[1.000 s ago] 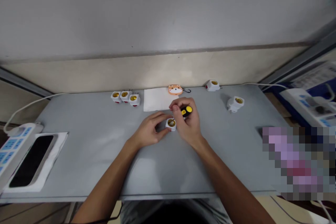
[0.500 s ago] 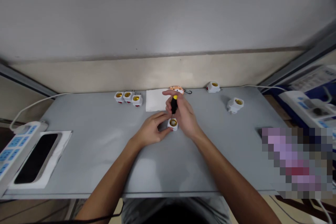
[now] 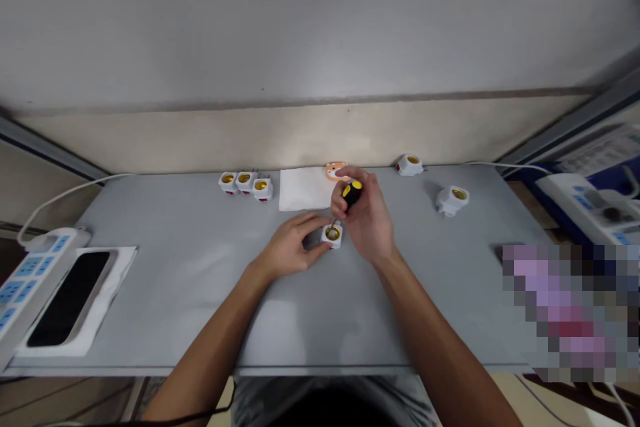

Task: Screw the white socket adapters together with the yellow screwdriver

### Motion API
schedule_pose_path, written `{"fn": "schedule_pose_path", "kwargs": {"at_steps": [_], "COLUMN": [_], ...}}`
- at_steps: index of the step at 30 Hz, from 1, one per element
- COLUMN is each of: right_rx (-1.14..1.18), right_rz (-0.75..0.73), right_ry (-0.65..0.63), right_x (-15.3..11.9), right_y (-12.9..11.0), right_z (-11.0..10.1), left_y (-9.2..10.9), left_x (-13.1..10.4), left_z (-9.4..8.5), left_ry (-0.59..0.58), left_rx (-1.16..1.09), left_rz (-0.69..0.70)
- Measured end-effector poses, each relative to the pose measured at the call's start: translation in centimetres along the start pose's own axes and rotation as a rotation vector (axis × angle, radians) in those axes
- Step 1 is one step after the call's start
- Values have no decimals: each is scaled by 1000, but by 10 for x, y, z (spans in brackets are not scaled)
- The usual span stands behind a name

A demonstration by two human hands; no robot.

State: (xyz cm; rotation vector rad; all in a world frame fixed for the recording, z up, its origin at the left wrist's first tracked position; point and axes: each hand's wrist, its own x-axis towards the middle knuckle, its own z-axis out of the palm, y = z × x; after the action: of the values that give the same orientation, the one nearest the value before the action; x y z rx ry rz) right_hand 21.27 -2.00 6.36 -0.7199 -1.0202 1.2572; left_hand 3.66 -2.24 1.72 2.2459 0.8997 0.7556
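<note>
A white plug-in lamp socket [image 3: 332, 235] with a gold-coloured threaded inside stands on the grey table, its opening facing up. Thumb and fingers of my left hand [image 3: 293, 245] close on it from the left side. My right hand [image 3: 369, 220] grips a screwdriver [image 3: 352, 194] by its black and yellow handle. Tilted over to the right, the screwdriver has its thin shaft running down into the socket's opening; the tip is too small to make out.
Three similar lamp sockets [image 3: 246, 183] sit at the back left, beside white paper [image 3: 303, 190] and an orange animal-face item [image 3: 335, 171]. Two more, one socket [image 3: 409, 165] and another socket [image 3: 453, 201], are at right. A phone [image 3: 70, 298] and power strip [image 3: 37, 273] lie left.
My right hand has moved slightly right, and the screwdriver has gone from nearly upright to leaning right. My left hand stays on the lamp socket.
</note>
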Motion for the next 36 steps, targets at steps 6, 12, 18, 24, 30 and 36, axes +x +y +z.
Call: {"fn": "schedule_pose_path", "kwargs": {"at_steps": [6, 12, 18, 24, 30, 36], "right_rx": [20, 61, 48, 30, 60, 6], "right_rz": [42, 55, 6, 54, 13, 16], "right_ry": [-19, 0, -28, -79, 1, -95], "right_x": [-4, -5, -3, -5, -6, -6], "right_y": [-11, -8, -3, -8, -1, -4], "right_z": [-1, 0, 1, -3, 0, -2], "left_y": [-4, -4, -6, -4, -4, -6], "left_x": [-2, -2, -3, -2, -2, -2], "left_z": [3, 4, 4, 3, 4, 3], "left_ry": [12, 35, 21, 5, 36, 0], "left_rx": [8, 14, 20, 15, 17, 11], "left_rz": [17, 26, 4, 6, 5, 3]}}
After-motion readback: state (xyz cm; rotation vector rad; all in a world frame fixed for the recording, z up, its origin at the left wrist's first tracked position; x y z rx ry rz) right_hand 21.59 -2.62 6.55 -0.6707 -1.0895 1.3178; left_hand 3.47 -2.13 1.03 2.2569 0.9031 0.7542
